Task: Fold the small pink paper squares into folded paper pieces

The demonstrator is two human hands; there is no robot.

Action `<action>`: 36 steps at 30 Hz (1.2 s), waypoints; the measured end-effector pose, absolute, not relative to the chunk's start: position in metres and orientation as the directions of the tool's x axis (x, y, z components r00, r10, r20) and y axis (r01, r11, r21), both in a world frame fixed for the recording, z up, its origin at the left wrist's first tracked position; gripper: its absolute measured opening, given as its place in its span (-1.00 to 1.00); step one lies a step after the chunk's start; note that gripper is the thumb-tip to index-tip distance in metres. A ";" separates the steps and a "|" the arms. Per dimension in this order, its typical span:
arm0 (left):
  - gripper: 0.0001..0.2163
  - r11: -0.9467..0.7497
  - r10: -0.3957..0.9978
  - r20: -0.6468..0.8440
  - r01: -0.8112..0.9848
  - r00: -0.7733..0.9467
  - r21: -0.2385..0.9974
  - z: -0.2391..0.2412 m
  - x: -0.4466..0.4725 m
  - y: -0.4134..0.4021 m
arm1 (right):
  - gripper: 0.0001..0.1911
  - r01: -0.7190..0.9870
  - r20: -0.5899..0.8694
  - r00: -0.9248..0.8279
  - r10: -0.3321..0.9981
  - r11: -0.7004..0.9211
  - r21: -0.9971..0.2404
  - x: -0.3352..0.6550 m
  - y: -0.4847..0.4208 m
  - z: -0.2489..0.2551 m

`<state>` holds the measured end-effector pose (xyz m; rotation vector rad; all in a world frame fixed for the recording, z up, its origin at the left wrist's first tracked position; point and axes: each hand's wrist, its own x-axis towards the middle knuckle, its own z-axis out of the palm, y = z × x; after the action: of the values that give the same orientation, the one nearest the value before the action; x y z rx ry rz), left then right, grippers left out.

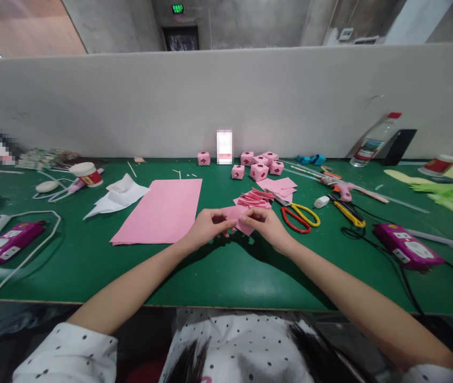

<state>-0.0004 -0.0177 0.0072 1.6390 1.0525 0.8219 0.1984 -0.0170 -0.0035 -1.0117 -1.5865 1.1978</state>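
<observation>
Both hands meet over the middle of the green table, pinching one small piece of pink paper [244, 228]. My left hand [209, 227] grips its left side between thumb and fingers. On the other side my right hand [268, 226] holds it with thumb and forefinger; some fingertips are hidden under the paper. Just beyond lie a pile of folded pink strips [255, 198] and some pink paper squares [284, 185]. Scissors [300, 218] with red and yellow handles rest to the right of my right hand. A stack of pink sheets [162, 210] lies left of my left hand.
Several folded pink paper cubes [259, 171] stand near the grey partition [150, 101], beside a propped, blurred phone [224, 147]. A pink glue gun [344, 190], a box cutter [348, 213] and a purple power strip [408, 246] with cables lie right. Crumpled white paper [120, 194] and a paper cup [86, 174] are left.
</observation>
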 end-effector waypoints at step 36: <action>-0.67 -0.175 0.898 0.070 0.207 0.434 0.963 0.006 -0.001 -0.016 | -0.66 0.182 0.280 -0.197 0.940 0.316 -0.931 0.196 -0.020 -0.004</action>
<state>-0.0014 -0.0164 0.0059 1.6542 0.9771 0.8378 0.1956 -0.0199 -0.0039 -1.0400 -1.6189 0.9860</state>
